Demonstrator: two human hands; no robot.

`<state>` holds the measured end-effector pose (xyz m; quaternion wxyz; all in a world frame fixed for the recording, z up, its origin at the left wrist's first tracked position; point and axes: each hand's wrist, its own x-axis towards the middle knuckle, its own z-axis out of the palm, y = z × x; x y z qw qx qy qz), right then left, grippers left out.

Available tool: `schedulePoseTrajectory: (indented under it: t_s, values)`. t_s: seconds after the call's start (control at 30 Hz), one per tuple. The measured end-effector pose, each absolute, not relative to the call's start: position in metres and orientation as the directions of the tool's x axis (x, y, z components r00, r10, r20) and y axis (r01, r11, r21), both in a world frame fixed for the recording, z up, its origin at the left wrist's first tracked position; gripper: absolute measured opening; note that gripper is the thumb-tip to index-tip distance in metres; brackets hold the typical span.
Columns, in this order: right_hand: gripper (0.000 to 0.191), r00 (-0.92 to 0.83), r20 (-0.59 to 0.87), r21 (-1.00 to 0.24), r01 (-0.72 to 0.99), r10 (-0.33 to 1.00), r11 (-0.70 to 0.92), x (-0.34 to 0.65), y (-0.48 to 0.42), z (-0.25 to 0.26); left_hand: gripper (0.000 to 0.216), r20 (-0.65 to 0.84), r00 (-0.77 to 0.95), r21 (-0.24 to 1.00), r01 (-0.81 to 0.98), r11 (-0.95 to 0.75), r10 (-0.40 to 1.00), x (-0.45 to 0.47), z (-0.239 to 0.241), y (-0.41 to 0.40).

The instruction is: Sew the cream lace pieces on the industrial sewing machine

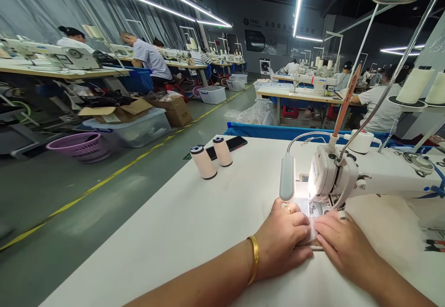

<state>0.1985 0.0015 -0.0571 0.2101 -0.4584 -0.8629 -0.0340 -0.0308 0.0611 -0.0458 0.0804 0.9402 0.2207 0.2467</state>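
My left hand (283,237) lies on the white table (181,223) with fingers curled down, pressing a small white fabric piece (310,233) in front of the needle. It wears a ring and a gold bracelet. My right hand (342,242) presses the same piece from the right, fingers flat and close together. The white sewing machine (368,175) stands just behind both hands, its head over the fabric. A small lamp (287,177) on a bendy neck lights the needle area. How far the fabric extends under my hands is hidden.
Two thread spools (212,156) and a black phone (229,145) sit at the table's far left. Large thread cones (415,84) stand at the right. Other people sew at rows of tables behind. A pink basket (79,145), boxes and bins line the aisle on the left.
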Motion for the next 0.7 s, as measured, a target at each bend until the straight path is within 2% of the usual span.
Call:
schedulePoseTrajectory:
  t_s: [0.1,0.17,0.47,0.7]
  values:
    - [0.027,-0.486,0.385,-0.175,0.796,0.785,0.579,0.1981,0.0018,-0.0572,0.035,0.414,0.788,0.273,0.370,-0.888,0.456,-0.0319,-0.0474,0.0617]
    - [0.031,-0.480,0.383,-0.195,0.793,0.789,0.577,0.1976,0.0024,-0.0569,0.036,0.421,0.787,0.272,0.364,-0.891,0.451,-0.0314,-0.0484,0.0617]
    - [0.033,-0.458,0.409,-0.192,0.802,0.789,0.565,0.1974,0.0053,-0.0597,0.008,0.495,0.763,0.216,0.355,-0.910,0.415,-0.0303,-0.0503,0.0609]
    - [0.031,-0.453,0.399,-0.170,0.818,0.797,0.550,0.1993,0.0077,-0.0629,0.010,0.485,0.772,0.173,0.376,-0.910,0.411,-0.0300,-0.0482,0.0576]
